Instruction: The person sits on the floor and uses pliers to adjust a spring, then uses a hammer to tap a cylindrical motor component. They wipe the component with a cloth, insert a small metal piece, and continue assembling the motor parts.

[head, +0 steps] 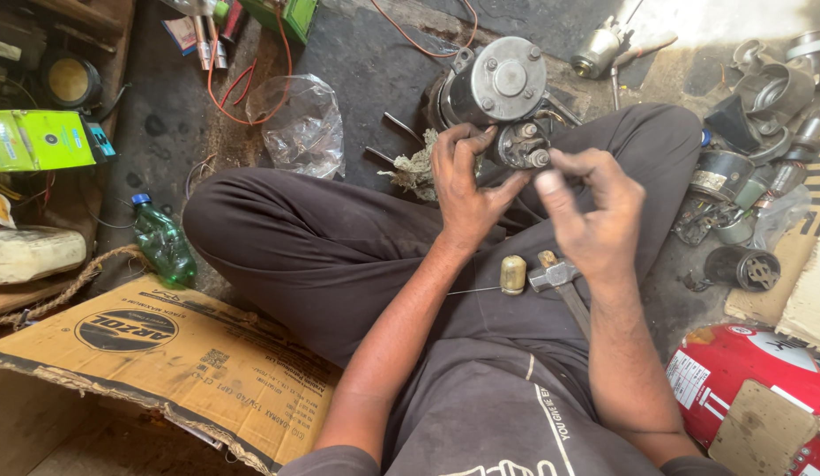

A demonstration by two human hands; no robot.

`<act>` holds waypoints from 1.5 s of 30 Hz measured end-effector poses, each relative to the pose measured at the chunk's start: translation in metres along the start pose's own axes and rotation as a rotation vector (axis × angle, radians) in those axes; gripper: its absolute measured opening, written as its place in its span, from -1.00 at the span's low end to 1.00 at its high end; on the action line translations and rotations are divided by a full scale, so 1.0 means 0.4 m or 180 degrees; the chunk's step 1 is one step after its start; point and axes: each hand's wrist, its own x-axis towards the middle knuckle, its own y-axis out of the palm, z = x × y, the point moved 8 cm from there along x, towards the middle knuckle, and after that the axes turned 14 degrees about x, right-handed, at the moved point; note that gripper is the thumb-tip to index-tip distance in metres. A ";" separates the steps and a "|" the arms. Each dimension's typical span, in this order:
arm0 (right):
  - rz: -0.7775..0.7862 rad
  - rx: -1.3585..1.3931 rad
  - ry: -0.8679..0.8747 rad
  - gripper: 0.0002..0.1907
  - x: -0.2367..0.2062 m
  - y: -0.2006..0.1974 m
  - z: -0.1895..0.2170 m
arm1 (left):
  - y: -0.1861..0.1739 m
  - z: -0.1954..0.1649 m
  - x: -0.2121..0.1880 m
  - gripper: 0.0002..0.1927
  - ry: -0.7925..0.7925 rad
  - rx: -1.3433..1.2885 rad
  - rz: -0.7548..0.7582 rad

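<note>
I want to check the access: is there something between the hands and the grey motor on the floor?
Nothing visible is in the way. The left hand already touches the small end part of the grey motor, and the right hand is right beside that part. A rag lies to the side, behind the left hand.

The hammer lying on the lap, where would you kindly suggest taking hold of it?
Probably by the handle, from the right hand side: the hammer lies flat, metal head toward the knees, shaft running back toward the body, clear of the small screwdriver beside it.
</note>
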 end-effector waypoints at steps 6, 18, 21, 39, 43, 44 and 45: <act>-0.0414 0.0781 0.0559 -0.83 -0.004 -0.035 -0.078 | 0.002 0.001 -0.001 -0.30 -0.0019 -0.0038 -0.0025; 0.0143 0.2791 0.2088 -0.90 0.098 0.009 -0.227 | -0.002 -0.002 0.004 -0.30 0.0073 0.0088 -0.0004; -0.0066 0.2772 0.2060 -0.89 0.089 0.003 -0.221 | 0.003 0.006 0.002 -0.33 -0.0059 -0.0006 0.0045; 0.0324 0.2174 0.1468 -0.69 0.125 0.033 -0.174 | -0.005 -0.005 0.001 -0.30 0.0012 0.0043 -0.0047; 0.0305 0.1874 0.1137 -0.72 0.142 0.036 -0.140 | -0.005 -0.008 0.004 -0.30 0.0046 0.0117 0.0004; 0.0156 0.1882 0.1121 -0.75 0.144 0.033 -0.129 | -0.004 -0.008 0.005 -0.30 0.0051 0.0142 0.0024; 0.0012 0.1891 0.1097 -0.78 0.147 0.031 -0.114 | -0.004 -0.008 0.007 -0.30 0.0058 0.0168 0.0034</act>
